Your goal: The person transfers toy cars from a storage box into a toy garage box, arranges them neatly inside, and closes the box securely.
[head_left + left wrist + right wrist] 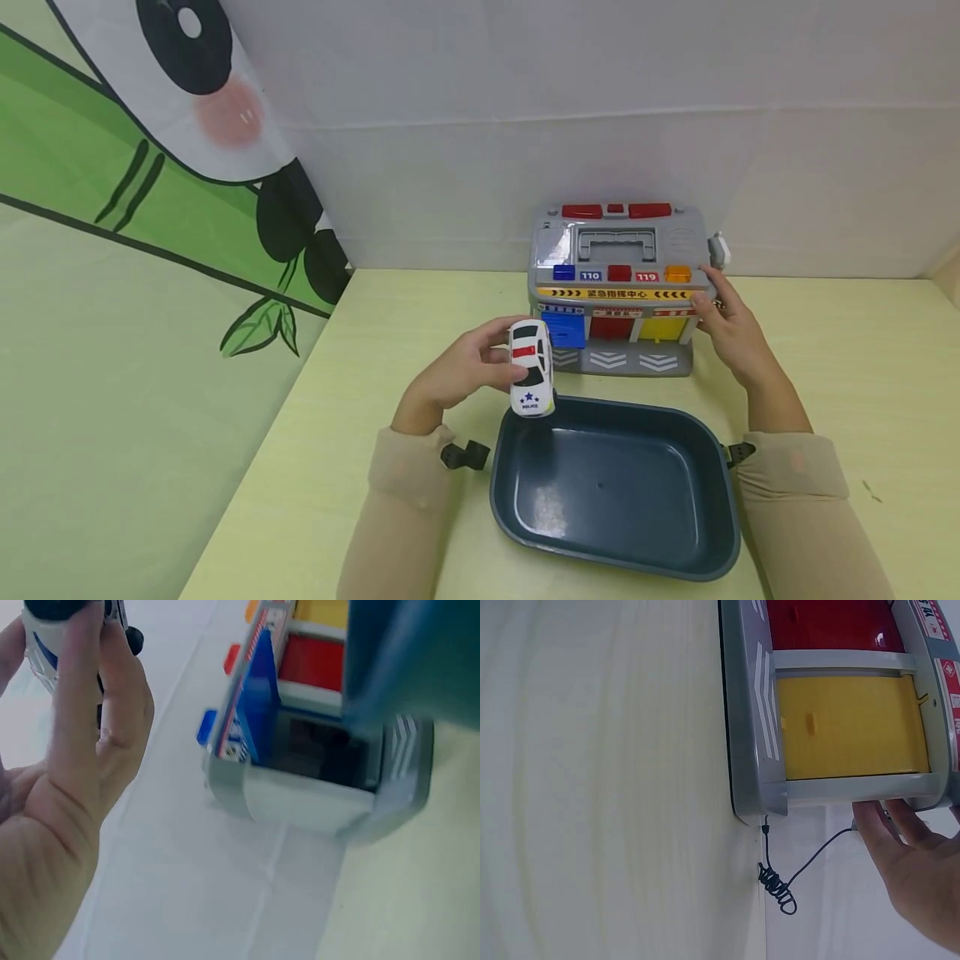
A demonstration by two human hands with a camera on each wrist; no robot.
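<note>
My left hand (476,362) grips a white toy police car (531,392) by its sides, over the near-left corner of a grey toy emergency station (558,246). In the left wrist view the station's blue door (259,697) is swung up, with a dark bay behind it. The red door (611,328) and yellow door (847,742) are down. At the station's right end my right hand (735,333) holds its edge, thumb toward the front and fingers along the side wall.
A dark blue tray (600,508) sits on the pale wooden table (300,500), in front of the station. A white handset (720,250) is on the station's right side, and a coiled black cord (775,883) hangs there. White cloth (450,192) stands behind.
</note>
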